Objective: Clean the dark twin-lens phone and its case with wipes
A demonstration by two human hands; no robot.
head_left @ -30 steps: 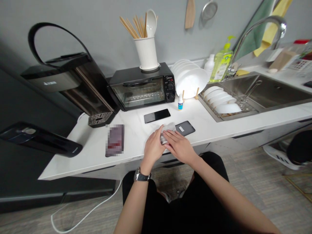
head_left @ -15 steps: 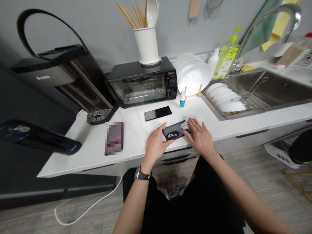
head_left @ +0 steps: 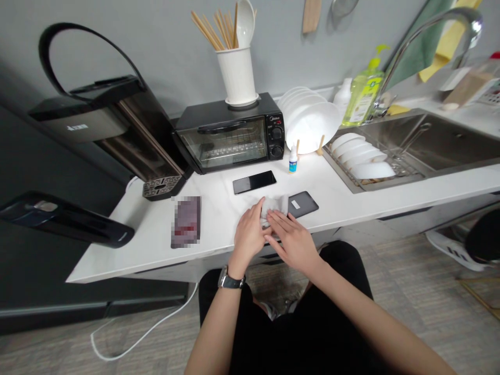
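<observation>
White counter — pale wipe near edge | grey wall | steel sink — right

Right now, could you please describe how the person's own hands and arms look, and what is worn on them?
The left hand and right hand are without gloves. The left wrist wears a watch with dark strap and silvery case; none shows on the right. No sleeves show.
</observation>
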